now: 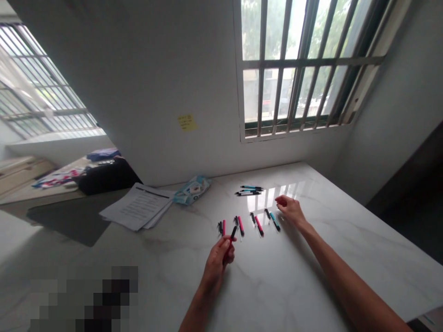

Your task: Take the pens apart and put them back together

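One head-worn camera looks forward and down from just above the person's arms, near the white table (311, 276), facing the far wall and barred window (297, 69), wide enough to catch a second window (38, 92) at left.

A red pen (230, 243) with a black tip is pointing up and away, tilted, gripped low on its barrel. Beyond it, red pens (241, 225) and a teal pen (275, 221) are lying side by side in a loose row.
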Tool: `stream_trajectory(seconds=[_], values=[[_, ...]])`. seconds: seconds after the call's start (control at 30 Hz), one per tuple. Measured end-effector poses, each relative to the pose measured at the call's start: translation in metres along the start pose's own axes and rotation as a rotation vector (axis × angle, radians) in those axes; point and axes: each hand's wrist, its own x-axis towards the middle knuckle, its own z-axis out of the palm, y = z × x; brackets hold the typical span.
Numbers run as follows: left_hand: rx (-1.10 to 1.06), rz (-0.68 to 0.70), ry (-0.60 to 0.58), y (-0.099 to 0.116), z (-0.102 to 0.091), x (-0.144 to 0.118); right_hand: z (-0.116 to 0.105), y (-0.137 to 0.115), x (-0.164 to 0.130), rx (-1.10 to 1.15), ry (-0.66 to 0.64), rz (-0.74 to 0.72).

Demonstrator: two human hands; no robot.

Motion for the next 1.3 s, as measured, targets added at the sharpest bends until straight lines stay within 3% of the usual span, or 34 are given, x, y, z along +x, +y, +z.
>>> stream_trajectory(seconds=[0.13,0.23,0.33,0.43,0.5,0.57,0.67,0.77,0.87,1.1,1.3], values=[[0.018,0.031,-0.012,-0.005,0.001,0.002,0.006,0.019,0.008,-0.107,-0.042,-0.011],[0.042,0.096,0.002,-0.011,-0.002,0.005,0.004,0.020,0.004,-0.112,-0.039,-0.013],[0.106,0.175,0.027,-0.015,-0.005,0.009,-0.001,0.003,-0.007,-0.125,0.009,-0.073],[0.208,0.215,0.062,-0.016,-0.003,0.010,-0.002,-0.035,-0.027,-0.074,-0.018,-0.157],[0.277,0.229,0.085,-0.013,0.004,0.008,0.003,-0.064,-0.046,0.033,-0.133,-0.198],[0.378,0.254,0.079,-0.009,0.014,0.005,0.012,-0.087,-0.067,0.159,-0.349,-0.227],[0.601,0.348,0.029,-0.005,0.032,0.004,0.029,-0.102,-0.091,0.281,-0.503,-0.184],[0.745,0.422,0.059,-0.007,0.046,0.007,0.041,-0.098,-0.098,0.302,-0.408,-0.101],[0.688,0.414,0.058,-0.013,0.053,0.013,0.042,-0.092,-0.095,0.285,-0.331,-0.073],[0.554,0.279,-0.042,-0.017,0.046,0.015,0.030,-0.101,-0.092,0.330,-0.386,-0.137],[0.421,0.207,-0.047,-0.019,0.043,0.010,0.030,-0.106,-0.094,0.527,-0.386,-0.053]])
